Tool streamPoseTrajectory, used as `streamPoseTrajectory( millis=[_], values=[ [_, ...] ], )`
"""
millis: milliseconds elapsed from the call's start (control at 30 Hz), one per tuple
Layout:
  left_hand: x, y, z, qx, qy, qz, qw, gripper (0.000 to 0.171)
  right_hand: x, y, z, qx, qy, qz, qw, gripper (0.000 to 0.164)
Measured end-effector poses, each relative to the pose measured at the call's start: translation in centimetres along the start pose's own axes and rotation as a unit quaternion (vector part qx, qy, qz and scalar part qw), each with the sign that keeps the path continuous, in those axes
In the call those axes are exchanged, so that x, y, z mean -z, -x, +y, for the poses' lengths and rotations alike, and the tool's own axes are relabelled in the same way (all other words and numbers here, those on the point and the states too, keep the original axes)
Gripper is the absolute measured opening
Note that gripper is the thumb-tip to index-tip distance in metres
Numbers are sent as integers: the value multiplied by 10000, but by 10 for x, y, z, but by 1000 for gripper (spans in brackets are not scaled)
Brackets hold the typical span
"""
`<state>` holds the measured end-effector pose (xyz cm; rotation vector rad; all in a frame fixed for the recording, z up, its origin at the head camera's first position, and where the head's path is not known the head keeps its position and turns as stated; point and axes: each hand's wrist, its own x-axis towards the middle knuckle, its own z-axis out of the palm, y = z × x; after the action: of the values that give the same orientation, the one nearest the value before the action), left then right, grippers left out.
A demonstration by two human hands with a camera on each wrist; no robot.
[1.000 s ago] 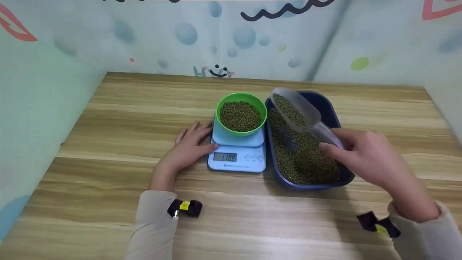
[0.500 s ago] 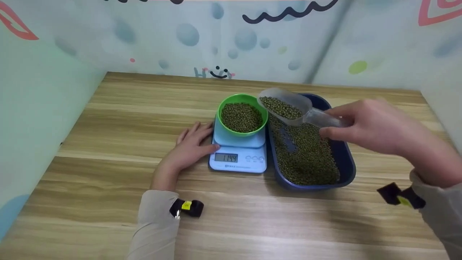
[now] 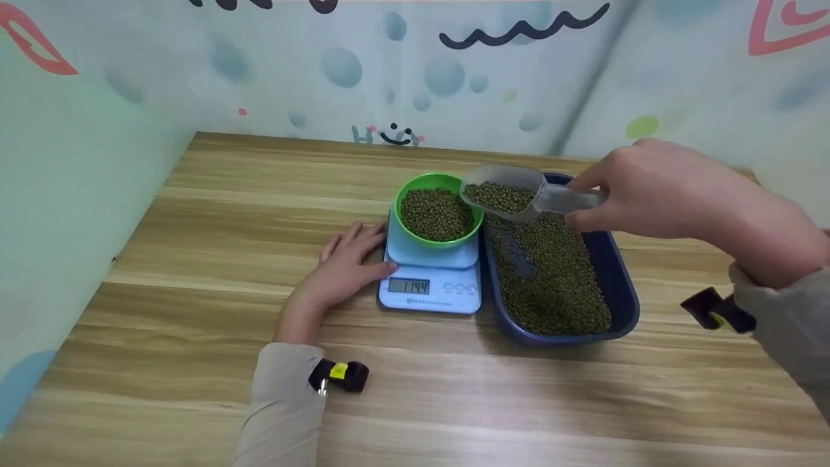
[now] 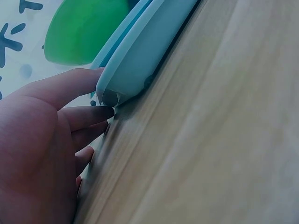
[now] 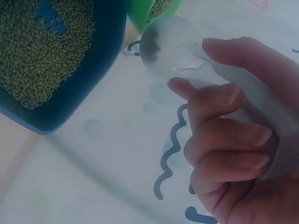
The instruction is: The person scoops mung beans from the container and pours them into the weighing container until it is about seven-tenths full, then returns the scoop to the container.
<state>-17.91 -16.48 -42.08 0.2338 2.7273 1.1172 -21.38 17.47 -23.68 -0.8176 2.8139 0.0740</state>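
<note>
My right hand (image 3: 655, 188) grips the handle of a clear plastic scoop (image 3: 541, 201), its fingers curled round it in the right wrist view. Small green beans (image 3: 499, 196) lie in the scoop, whose lip overlaps the right rim of a green bowl (image 3: 476, 228). That bowl holds more beans and stands on the platform of a pale blue kitchen scale (image 3: 433, 299) with digits on its display. My left hand (image 3: 340, 275) lies beside the scale with fingers spread on the table; its thumb touches the scale's left edge, as the left wrist view (image 4: 42, 135) of the hand confirms.
A dark blue tub (image 3: 619, 285) of beans stands against the scale's right side, under the scoop. A bare patch of its bottom shows among the beans. The wooden table (image 3: 214, 259) meets a patterned wall covering (image 3: 292, 71) at the back.
My right hand has lifted and carried the loaded scoop from above the tub leftward to the bowl's rim, levelling its handle. The scale's digits have changed. My left hand has stayed put.
</note>
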Motion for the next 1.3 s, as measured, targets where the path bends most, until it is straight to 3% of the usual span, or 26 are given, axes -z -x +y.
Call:
streamPoseTrajectory(
  millis=[367,867,1300],
  values=[
    [0,-1,1,-28,-73,-41,10000,65,7,-7,-4,-45,278,-102,9995,48],
    [4,0,2,2,-95,-188,9998,63,9,-6,-6,-139,406,-113,9990,40],
    [2,-3,5,54,-24,-227,9997,63,12,-5,-6,-31,868,249,9959,39]
  ],
)
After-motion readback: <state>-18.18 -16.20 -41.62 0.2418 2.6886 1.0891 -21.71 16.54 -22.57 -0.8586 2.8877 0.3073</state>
